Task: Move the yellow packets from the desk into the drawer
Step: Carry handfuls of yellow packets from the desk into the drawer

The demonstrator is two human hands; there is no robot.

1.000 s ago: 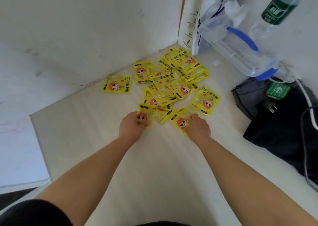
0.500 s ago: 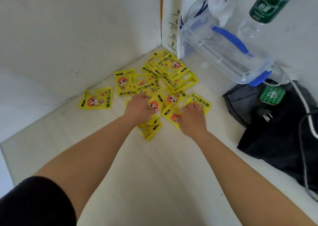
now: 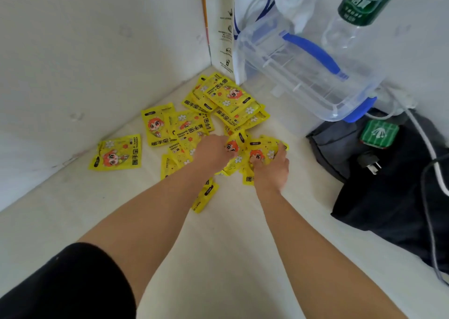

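White wall [image 3: 73, 51] fills upper left, meets another wall in the corner at top centre. Cream desk [image 3: 230, 258] runs across the whole lower frame. Black sleeve [image 3: 60, 287] lower left. One stray packet [image 3: 116, 153] flat on the desk left of centre, near the wall, apart from the rest. Yellow packets [image 3: 228, 97], hand warmers, heaped and overlapping on the desk from centre up into the corner. Left hand [image 3: 213, 152] at centre, fingers curled on bunched packets, grasping them. Right hand [image 3: 273, 167] just beside it, grasping the same bunch, thumb over the top. Paper bag [image 3: 224, 27] upright in the corner. Clear box [image 3: 303, 76] with blue handle upper right, green-label bottle [image 3: 364, 0] behind it. Black cloth [image 3: 388, 197] on the desk at right edge, green pack [image 3: 379, 134], plug [image 3: 369, 161] and white cable [image 3: 425, 144] on it.
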